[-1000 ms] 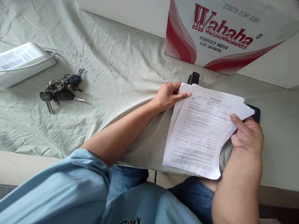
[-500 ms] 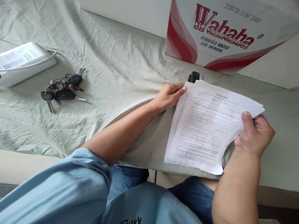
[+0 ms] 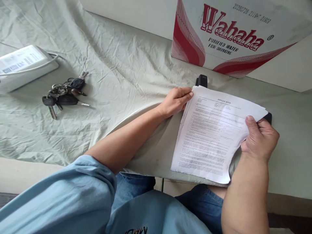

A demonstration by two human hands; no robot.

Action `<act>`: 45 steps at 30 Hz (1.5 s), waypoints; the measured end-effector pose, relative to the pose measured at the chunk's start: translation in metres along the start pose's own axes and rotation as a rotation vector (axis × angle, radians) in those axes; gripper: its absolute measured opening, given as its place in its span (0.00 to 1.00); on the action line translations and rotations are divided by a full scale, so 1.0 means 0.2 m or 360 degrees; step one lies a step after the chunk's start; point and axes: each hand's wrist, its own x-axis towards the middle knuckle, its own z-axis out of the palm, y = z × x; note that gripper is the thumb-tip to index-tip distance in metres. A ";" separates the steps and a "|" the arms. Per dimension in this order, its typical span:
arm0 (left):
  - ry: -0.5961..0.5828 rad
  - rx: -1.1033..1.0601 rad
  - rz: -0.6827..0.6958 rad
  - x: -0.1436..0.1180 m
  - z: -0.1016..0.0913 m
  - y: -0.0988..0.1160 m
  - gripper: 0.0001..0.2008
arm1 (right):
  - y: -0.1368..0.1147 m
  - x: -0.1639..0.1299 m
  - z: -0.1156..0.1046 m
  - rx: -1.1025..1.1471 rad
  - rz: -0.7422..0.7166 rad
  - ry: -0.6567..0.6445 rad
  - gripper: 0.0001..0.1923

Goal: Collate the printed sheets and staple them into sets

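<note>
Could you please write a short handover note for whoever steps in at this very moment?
Left hand: fingers on the top left edge of the stack of papers.
Right hand: grips the stack's right edge, thumb on top.
The stack lies on the cloth-covered table, sheets slightly fanned at the left edge, printed side up. A black object shows beyond its top edge; what it is cannot be told.
Bunch of keys and a white device lie far left; a Wahaha carton stands behind.
Done: papers gathered in both hands. Left: squaring the sheets.
</note>
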 end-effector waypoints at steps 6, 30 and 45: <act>0.0014 0.0038 -0.0004 0.00 0.00 0.00 0.42 | -0.01 -0.01 0.01 0.0013 0.0030 -0.0033 0.15; 0.0091 0.0509 0.0314 0.01 -0.01 -0.01 0.43 | 0.08 0.08 -0.01 -0.0047 -0.0233 0.0150 0.18; 0.0061 0.0457 0.0238 -0.01 0.00 0.00 0.42 | 0.06 0.08 -0.01 0.0013 -0.0226 0.0200 0.15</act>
